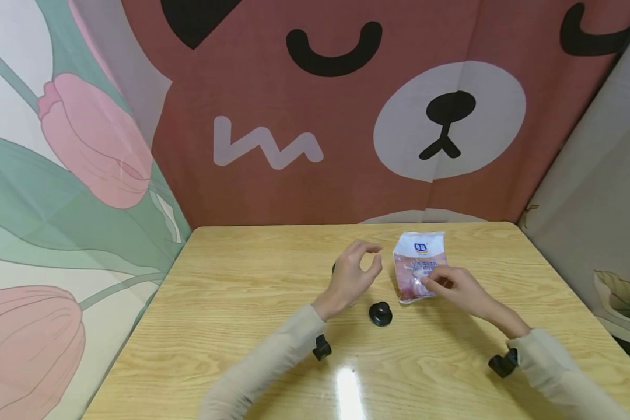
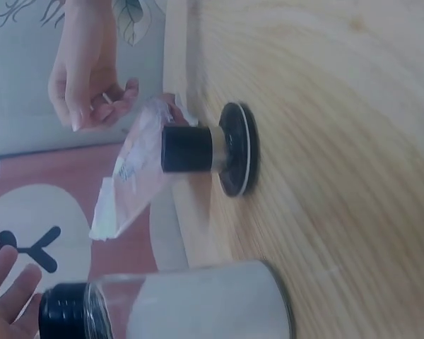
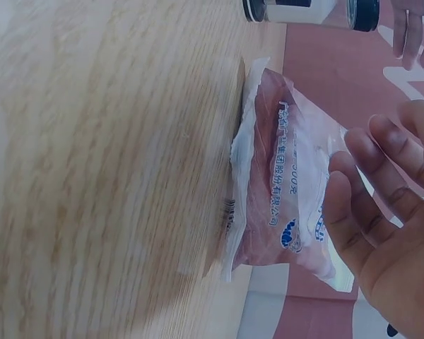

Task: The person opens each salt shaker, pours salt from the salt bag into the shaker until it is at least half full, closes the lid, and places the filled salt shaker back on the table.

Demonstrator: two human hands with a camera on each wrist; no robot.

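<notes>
My left hand (image 1: 349, 277) is raised over the table with thumb and fingers apart and curved, holding nothing. In the left wrist view its fingers (image 2: 13, 286) are beside the black cap of a clear jar (image 2: 205, 304) with white contents; from the head this jar is mostly hidden behind the hand. Between the hands stands a black knobbed lid (image 1: 380, 314), knob up. A pink-and-white plastic packet (image 1: 419, 256) with printed lettering lies to its right. Above the packet's near right corner is my right hand (image 1: 462, 289), its fingers loosely bent and nothing between them.
The wooden table (image 1: 231, 291) ends at a hanging cloth (image 1: 273, 192) with a bear print. Patterned cloth also hangs along the left and right sides. Small black wrist mounts (image 1: 504, 363) stick out below both sleeves.
</notes>
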